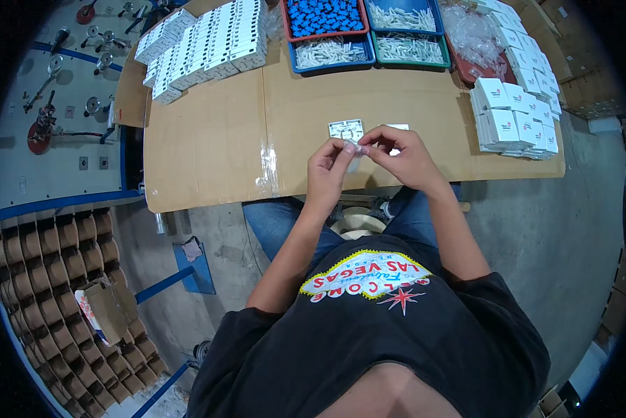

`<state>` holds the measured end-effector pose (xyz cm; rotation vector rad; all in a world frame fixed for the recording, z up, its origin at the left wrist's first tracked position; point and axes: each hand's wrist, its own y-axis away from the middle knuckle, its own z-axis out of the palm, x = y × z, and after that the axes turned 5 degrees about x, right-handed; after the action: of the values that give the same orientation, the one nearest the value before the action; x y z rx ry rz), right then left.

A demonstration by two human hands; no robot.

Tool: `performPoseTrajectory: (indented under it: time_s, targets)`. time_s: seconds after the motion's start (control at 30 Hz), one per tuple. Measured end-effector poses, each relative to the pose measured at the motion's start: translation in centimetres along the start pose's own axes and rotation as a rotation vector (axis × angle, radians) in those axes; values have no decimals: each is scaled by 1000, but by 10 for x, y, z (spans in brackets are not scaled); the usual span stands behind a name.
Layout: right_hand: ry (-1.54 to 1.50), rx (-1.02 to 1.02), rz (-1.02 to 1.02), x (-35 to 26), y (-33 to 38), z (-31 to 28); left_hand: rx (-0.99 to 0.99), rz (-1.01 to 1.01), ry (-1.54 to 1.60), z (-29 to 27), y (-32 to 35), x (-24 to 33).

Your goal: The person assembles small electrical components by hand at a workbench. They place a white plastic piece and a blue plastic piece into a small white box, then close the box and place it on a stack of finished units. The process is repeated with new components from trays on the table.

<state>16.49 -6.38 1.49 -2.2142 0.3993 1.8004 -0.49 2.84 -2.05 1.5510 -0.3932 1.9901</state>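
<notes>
Near the front edge of the cardboard-covered table, my left hand (327, 166) pinches a small clear plastic bag (354, 164) between thumb and fingers. My right hand (405, 157) meets it at the bag's top, its fingertips closed on the same bag. What the bag contains is too small to make out. Just beyond my fingers lies a flat white printed piece (346, 129) with dark markings. Another white item (398, 127) shows partly behind my right hand, which hides most of it.
Stacked white boxes (212, 43) fill the table's far left, and more white boxes (502, 125) stand at the right. At the back, a red tray (325, 36) holds blue parts; blue (332, 68) and green (412, 67) trays hold white sticks. Clear bags (470, 33) lie beside them.
</notes>
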Motion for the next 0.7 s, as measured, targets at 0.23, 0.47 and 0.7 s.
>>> performPoseTrajectory:
  time_s: [0.23,0.47,0.7]
  targets:
    - [44,-4,-42,2,-1,-3,75,39,3,9,1,6]
    - [18,44,-52,8,0,2,49,29,19,9,0,0]
    - [-98,124,7,9,0,11,48,29,67,8,-1,-1]
